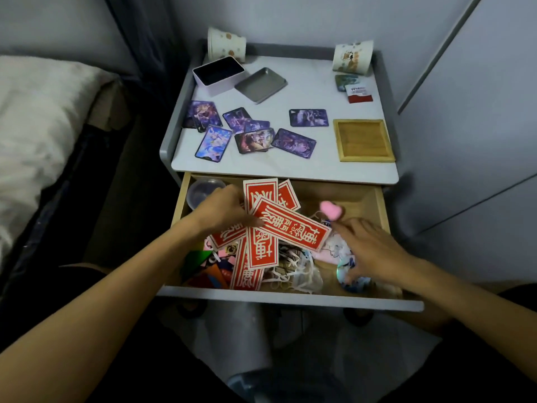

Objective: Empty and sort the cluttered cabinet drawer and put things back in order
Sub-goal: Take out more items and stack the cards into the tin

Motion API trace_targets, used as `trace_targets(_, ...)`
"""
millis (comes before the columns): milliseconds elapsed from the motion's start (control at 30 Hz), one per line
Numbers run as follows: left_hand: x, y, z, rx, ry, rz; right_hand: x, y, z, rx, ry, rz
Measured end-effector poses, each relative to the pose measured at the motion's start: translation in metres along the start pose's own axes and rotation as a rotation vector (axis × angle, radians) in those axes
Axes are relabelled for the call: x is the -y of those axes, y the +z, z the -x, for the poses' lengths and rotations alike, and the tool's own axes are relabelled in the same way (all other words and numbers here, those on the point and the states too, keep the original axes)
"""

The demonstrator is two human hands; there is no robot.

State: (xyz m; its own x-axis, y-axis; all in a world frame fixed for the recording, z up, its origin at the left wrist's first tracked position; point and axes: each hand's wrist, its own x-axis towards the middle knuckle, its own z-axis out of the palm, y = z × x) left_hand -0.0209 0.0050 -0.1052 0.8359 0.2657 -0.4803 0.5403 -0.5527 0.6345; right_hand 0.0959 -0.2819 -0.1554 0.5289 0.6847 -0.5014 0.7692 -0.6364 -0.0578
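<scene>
- The drawer (290, 299) is standing pulled out at the 6 o'clock edge of the counter (302, 82), and the emptying is looking only partly done.
- Several things are already lying out on the counter. Cards (293, 142) are spreading loosely from 8 o'clock toward the middle. A tin (218, 72) and its lid (260, 84) are sitting apart at 11 o'clock. Cups (226, 43) are sitting at the 11 and 1 o'clock corners, and a tray (363, 140) is lying at 4 o'clock.
- The left hand (223, 210) is grasping a fan of red slips (293, 225) in its grip, thumb on top, just toward 10 o'clock of the drawer's middle. This is looking like the batch being taken out now, though more slips are lying lower in the pile.
- The right hand (369, 245) is reaching in at the drawer's 4 o'clock with its grip released, fingers stretched over the clutter and holding nothing that shows. It is blurring, so I cannot tell what it is touching.
- Much is waiting in the drawer: a tub (203, 193) at 10 o'clock, a pink heart (330, 209) at 1 o'clock, a badge (356, 283) at 5 o'clock, white scraps (293, 269) at 6 o'clock and coloured pieces (209, 266) at 7 o'clock.
- Nothing on the counter is looking grouped into neat piles, so finishing the emptying, the sorting and the putting back are all lying ahead.
</scene>
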Motion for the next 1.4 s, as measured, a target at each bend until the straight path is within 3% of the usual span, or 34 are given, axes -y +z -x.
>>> trace_targets(100,-0.001,-0.001,0.005,0.003,0.016,0.033,0.007,0.015,-0.005,-0.050,-0.002,0.216)
trace_targets(233,-0.006,-0.006,0.017,0.034,0.047,0.111,0.007,0.015,-0.006,-0.077,-0.007,0.213)
trace_targets(600,-0.026,-0.025,0.036,-0.032,0.023,0.356,0.012,0.004,0.019,0.012,-0.061,0.063)
trace_targets(733,-0.035,-0.038,0.036,-0.119,0.048,0.462,0.007,-0.015,0.025,0.008,-0.078,-0.224)
trace_targets(900,-0.049,-0.071,0.018,-0.273,0.078,0.755,-0.010,-0.100,0.019,-0.183,-0.047,-0.710)
trace_targets(1000,-0.059,-0.091,-0.003,-0.370,0.061,0.922,-0.037,-0.164,-0.008,-0.384,0.009,-0.739)
trace_targets(1100,-0.067,-0.105,-0.024,-0.432,0.035,0.944,-0.069,-0.214,-0.056,-0.506,0.074,-0.752)
trace_targets(1267,-0.076,-0.128,-0.068,-0.399,-0.030,0.883,-0.116,-0.248,-0.152,-0.388,0.194,-0.561)
trace_targets(1400,-0.079,-0.136,-0.094,-0.392,-0.053,0.865,-0.128,-0.242,-0.186,-0.256,0.114,-0.494)
